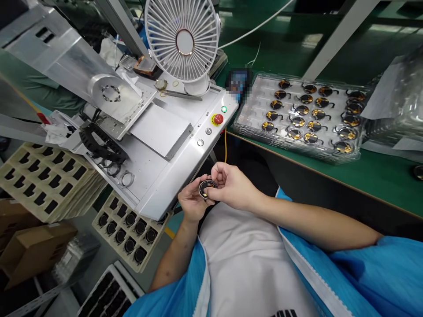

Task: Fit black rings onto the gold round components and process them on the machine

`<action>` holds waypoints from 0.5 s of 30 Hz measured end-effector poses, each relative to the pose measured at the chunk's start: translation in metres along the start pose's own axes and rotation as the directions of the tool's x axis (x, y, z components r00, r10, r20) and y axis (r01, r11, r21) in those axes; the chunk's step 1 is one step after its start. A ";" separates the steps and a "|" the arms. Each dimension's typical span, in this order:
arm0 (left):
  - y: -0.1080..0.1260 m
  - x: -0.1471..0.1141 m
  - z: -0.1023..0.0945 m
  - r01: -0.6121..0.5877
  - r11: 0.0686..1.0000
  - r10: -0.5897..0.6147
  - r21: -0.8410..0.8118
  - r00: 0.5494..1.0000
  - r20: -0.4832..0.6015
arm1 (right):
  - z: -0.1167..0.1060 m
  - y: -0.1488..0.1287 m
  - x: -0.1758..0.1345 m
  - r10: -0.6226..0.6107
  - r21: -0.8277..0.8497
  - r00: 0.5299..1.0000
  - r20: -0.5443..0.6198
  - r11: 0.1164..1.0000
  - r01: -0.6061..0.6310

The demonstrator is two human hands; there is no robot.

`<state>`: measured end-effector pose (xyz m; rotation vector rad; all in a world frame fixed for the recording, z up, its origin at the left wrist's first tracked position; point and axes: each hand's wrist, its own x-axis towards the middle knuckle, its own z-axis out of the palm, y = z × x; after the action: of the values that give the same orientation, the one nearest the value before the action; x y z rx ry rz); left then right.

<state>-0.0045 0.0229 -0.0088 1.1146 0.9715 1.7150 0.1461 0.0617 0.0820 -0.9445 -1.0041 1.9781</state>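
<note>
In front of my waist, my left hand [194, 199] is closed around a round black part [204, 188] with a silver rim, like a watch case, a yellow patch showing on its face. My right hand [233, 187] reaches over from the right, fingers curled and thumb pressed on the face of that same part. Whatever else the right fingertips pinch is hidden. To the right, a clear plastic tray [251, 103] carries several black discs with gold film [310, 138] and thin curved tails.
Ahead stands a white machine [155, 176] with a red stop button [218, 119], a white fan [184, 42], tweezers [181, 95] and loose metal rings [127, 178]. Cream trays [95, 220] with black round parts sit low on the left. Clear trays [396, 105] are stacked far right.
</note>
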 end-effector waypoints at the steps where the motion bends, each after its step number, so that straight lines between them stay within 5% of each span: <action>1: 0.000 0.000 0.000 -0.003 1.000 0.003 -0.004 1.000 -0.001 | 0.000 0.000 0.000 -0.002 -0.007 1.000 0.003 1.000 0.002; 15: -0.003 -0.003 -0.005 -0.008 0.999 0.010 0.048 0.999 -0.030 | 0.001 -0.007 -0.001 0.000 -0.003 1.000 0.002 1.000 0.000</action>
<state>-0.0073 0.0202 -0.0140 1.1282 1.0323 1.7286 0.1477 0.0637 0.0887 -0.9444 -1.0081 1.9780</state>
